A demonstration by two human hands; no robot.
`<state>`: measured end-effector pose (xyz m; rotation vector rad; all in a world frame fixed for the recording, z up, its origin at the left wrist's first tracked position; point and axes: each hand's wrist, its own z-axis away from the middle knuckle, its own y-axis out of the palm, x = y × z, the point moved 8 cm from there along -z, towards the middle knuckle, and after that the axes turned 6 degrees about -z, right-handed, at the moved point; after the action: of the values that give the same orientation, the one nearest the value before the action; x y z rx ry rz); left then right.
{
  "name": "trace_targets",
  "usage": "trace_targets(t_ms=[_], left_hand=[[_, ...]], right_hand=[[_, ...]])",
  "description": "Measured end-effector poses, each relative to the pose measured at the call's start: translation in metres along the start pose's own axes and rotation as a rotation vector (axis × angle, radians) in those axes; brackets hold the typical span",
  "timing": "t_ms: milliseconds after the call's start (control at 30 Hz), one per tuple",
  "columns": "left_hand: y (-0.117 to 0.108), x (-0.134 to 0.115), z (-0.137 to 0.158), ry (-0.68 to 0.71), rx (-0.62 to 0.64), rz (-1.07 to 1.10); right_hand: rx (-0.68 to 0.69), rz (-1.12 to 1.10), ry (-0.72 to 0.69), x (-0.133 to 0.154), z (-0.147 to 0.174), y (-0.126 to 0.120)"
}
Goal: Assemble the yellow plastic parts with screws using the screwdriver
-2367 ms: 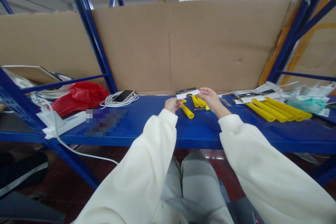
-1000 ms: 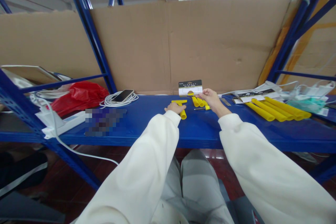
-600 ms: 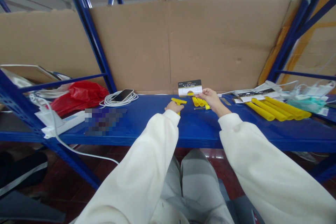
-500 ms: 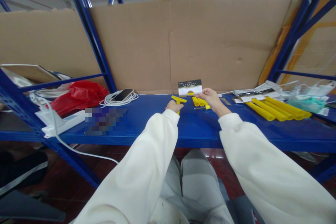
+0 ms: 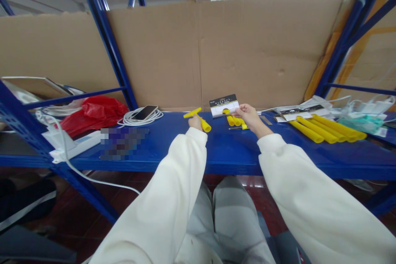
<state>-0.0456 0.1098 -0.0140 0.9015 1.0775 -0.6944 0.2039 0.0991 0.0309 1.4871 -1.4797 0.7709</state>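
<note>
Yellow and T-shaped, a tool (image 5: 204, 123) is gripped in the left hand (image 5: 195, 122), the fingers closed around its handle; its crossbar points to the far left and the open end of the handle to the near right. The right hand (image 5: 247, 114), well apart from the left, pinches the right edge of a black and white card (image 5: 223, 105) between thumb and fingers. The card is tilted, with dark print along its far part, too small to read, and a round hole near its lower edge through which yellow shows. Just on the near side of the card, short yellow tubes (image 5: 230, 120) lie side by side on the blue shelf (image 5: 167, 144), with a thin metal strip (image 5: 266, 120) to their right.

Farther right, a row of long yellow tubes (image 5: 311, 130) has its far ends by other black and white cards (image 5: 305, 112). To the left of the tool, a phone (image 5: 146, 112) rests on a coil of white cable (image 5: 133, 121), and beyond that lie a red plastic bag (image 5: 95, 113) and a white power strip (image 5: 86, 144). Brown cardboard (image 5: 198, 53) stands along the far side.
</note>
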Motion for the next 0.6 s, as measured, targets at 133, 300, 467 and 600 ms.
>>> trace_targets(t_ms=[133, 300, 467, 600], left_hand=[[-0.011, -0.005, -0.005, 0.033, -0.087, 0.067], [-0.009, -0.007, 0.002, 0.041, -0.049, 0.139], [0.009, -0.006, 0.015, 0.007, 0.142, 0.233], [0.022, -0.011, 0.023, 0.06, 0.285, 0.217]], right_hand=[[0.026, -0.029, 0.007, 0.0, -0.001, 0.001], [0.098, -0.084, 0.047, -0.001, 0.003, 0.01], [0.156, -0.103, 0.106, -0.003, 0.011, 0.02], [0.202, -0.095, 0.133, -0.004, 0.015, 0.025]])
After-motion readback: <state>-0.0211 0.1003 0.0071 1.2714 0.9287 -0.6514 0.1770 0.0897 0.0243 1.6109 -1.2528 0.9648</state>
